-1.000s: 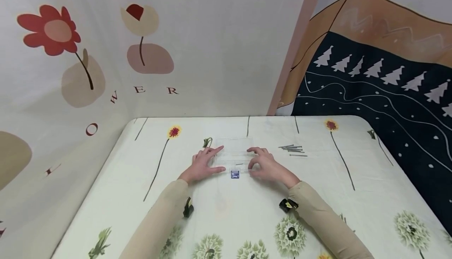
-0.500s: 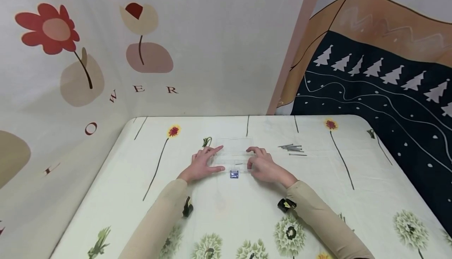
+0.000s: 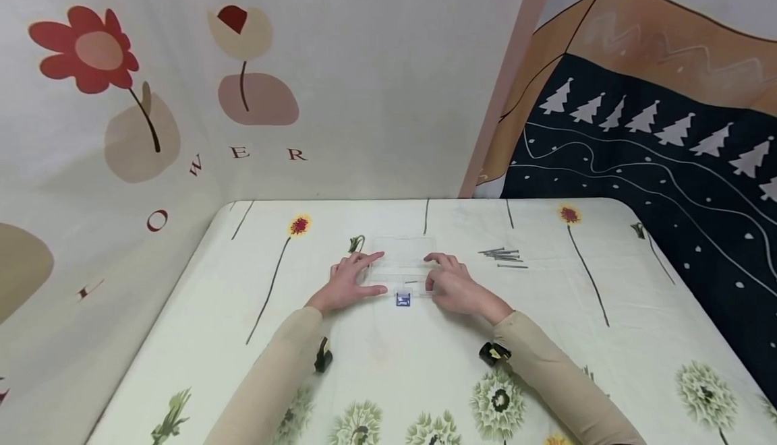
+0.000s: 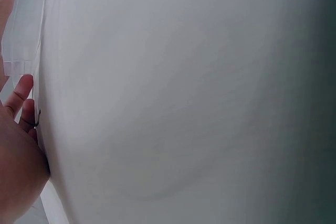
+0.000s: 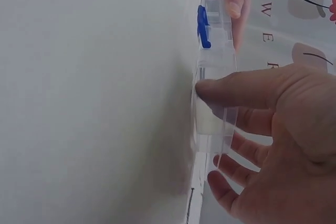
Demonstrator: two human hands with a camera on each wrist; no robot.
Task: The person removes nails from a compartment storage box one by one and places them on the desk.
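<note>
A clear plastic box with a blue latch on its near side lies on the table. A thin dark nail shows in its front part. At the box's left end, my left hand rests with thumb and index finger extended along the near and far corners. My right hand holds the right end. In the right wrist view, the thumb lies across the near side and the index finger bends behind the clear wall. The left wrist view catches only part of the left hand and box.
Several loose nails lie in a small pile right of the box, with a single nail just in front of them. A flower-print cloth covers the table. Printed curtains hang behind the far edge.
My right fingers curl in slightly more at the box's right end than a second ago. The left hand, box and nails stay where they were.
</note>
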